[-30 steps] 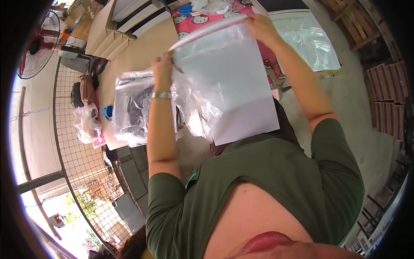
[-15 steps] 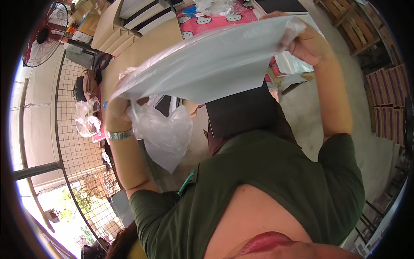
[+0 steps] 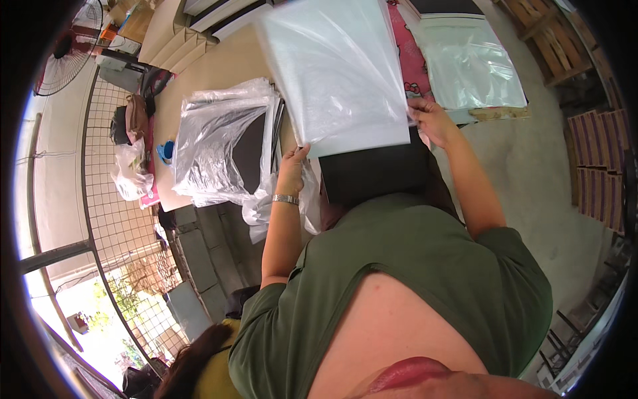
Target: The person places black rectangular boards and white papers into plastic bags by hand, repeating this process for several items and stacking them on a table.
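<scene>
A pale sheet covered in clear plastic (image 3: pixel 345 73) is held up in front of me, its far end smeared by motion. My left hand (image 3: pixel 292 169) is closed on its near left corner. At the right edge, the fingers of my right hand (image 3: pixel 430 122) pinch the plastic. A black board (image 3: pixel 375 174) lies just under the sheet's near edge, over my lap. Beside my left hand, crumpled clear plastic (image 3: pixel 261 209) hangs off the table. Left of the sheet lies a pile of plastic-wrapped dark boards (image 3: pixel 209 143).
The brown tabletop (image 3: pixel 199 83) carries folded cardboard pieces (image 3: pixel 176 50) at the far left. Clear plastic bags (image 3: pixel 472 63) are stacked on the right over a pink cloth (image 3: pixel 411 56). A wire mesh partition (image 3: pixel 109 179) and a fan (image 3: pixel 64 50) stand left. Another person (image 3: pixel 216 362) is at the lower left.
The sheet has swung from a wide crosswise position to a lengthwise one. My hands have come closer together, the left moving right and the right moving down and left. The wrapped pile is now uncovered.
</scene>
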Available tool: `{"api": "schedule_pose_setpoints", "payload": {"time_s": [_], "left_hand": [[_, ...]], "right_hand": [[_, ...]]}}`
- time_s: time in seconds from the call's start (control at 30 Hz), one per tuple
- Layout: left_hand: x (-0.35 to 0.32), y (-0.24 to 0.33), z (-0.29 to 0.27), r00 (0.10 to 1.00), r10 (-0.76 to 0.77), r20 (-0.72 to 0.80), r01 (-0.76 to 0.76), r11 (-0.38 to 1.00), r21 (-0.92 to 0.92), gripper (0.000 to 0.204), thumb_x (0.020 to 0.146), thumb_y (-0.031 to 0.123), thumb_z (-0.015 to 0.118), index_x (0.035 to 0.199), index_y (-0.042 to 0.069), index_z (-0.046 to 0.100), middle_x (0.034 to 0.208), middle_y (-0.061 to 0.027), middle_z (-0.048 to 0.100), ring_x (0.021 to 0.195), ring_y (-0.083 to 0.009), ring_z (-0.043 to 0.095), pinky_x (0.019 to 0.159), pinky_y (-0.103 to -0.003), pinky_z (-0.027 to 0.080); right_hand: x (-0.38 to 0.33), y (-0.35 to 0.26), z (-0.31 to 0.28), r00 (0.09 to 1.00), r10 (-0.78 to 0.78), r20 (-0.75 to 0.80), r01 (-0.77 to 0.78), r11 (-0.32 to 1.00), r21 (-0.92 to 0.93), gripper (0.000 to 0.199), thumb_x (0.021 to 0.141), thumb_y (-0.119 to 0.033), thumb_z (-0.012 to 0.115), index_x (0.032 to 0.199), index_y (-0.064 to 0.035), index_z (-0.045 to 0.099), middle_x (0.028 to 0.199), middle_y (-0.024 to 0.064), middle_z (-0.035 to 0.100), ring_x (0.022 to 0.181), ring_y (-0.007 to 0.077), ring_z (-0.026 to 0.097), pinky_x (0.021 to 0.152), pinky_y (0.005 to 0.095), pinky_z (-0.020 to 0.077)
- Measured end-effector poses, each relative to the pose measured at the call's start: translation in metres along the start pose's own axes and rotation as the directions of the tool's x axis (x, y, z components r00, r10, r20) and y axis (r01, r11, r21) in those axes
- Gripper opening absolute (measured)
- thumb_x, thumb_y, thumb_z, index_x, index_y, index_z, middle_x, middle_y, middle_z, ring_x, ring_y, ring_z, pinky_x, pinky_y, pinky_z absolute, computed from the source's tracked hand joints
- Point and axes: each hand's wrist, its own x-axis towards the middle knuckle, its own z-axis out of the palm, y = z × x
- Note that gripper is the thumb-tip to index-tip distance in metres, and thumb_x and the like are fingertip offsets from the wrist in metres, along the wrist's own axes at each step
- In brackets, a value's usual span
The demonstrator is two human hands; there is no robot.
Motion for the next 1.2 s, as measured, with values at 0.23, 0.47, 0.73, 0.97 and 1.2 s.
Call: {"api": "schedule_pose_setpoints", "payload": {"time_s": [0.23,0.47,0.73,0.97,1.2], "left_hand": [[-0.06,-0.012,-0.017,0.998,-0.064,-0.003,0.064,0.997,0.048,0.018,0.086,0.023,0.059,0.086,0.006,0.063,0.063,0.0069,0.053,0.043,-0.0013,0.037,0.038,-0.019,0.025],[-0.119,-0.049,-0.047,0.995,0.077,-0.068,-0.066,0.987,0.144,0.022,0.088,0.02,0.055,0.088,0.0,0.063,0.065,0.0035,0.055,0.054,-0.0039,0.046,0.048,-0.021,0.034],[-0.111,-0.014,-0.016,0.728,0.66,0.186,-0.476,0.291,0.83,0.035,0.077,0.017,0.062,0.109,0.009,0.052,0.077,-0.0132,0.061,0.075,-0.0322,0.059,0.065,-0.04,0.046],[-0.082,-0.025,-0.006,0.853,0.435,0.286,-0.426,0.265,0.865,0.028,0.077,0.015,0.06,0.103,0.012,0.051,0.078,-0.0143,0.062,0.068,-0.0348,0.06,0.061,-0.043,0.047],[-0.132,-0.04,-0.03,0.764,0.538,0.356,-0.518,0.181,0.836,0.019,0.074,0.011,0.061,0.092,0.01,0.055,0.073,-0.0106,0.062,0.058,-0.0289,0.059,0.049,-0.037,0.046]], "right_hand": [[-0.068,0.01,0.008,0.972,0.216,-0.087,-0.232,0.937,-0.262,0.02,0.084,-0.012,0.059,0.102,-0.0024,0.058,0.08,-0.0027,0.053,0.065,0.0059,0.044,0.058,0.0205,0.0344],[-0.155,0.033,0.002,0.868,0.485,-0.104,-0.49,0.871,-0.032,0.014,0.086,-0.015,0.058,0.094,-0.0044,0.056,0.069,-0.0049,0.049,0.056,0.0044,0.04,0.052,0.0191,0.0334],[-0.149,0.018,0.013,0.855,0.509,-0.096,-0.511,0.86,0.004,0.014,0.086,-0.016,0.059,0.092,-0.0041,0.056,0.065,-0.0051,0.05,0.05,0.0026,0.038,0.045,0.0169,0.0326],[-0.139,0.002,0.014,0.854,0.501,-0.139,-0.51,0.859,-0.039,0.018,0.088,-0.021,0.055,0.092,-0.0034,0.057,0.063,-0.005,0.05,0.045,0.0014,0.034,0.039,0.018,0.0295],[-0.159,0.022,0.004,0.87,0.417,-0.263,-0.477,0.848,-0.232,0.023,0.09,-0.026,0.054,0.088,-0.0044,0.058,0.06,-0.0066,0.047,0.044,0.0023,0.035,0.039,0.0177,0.0282]]}}
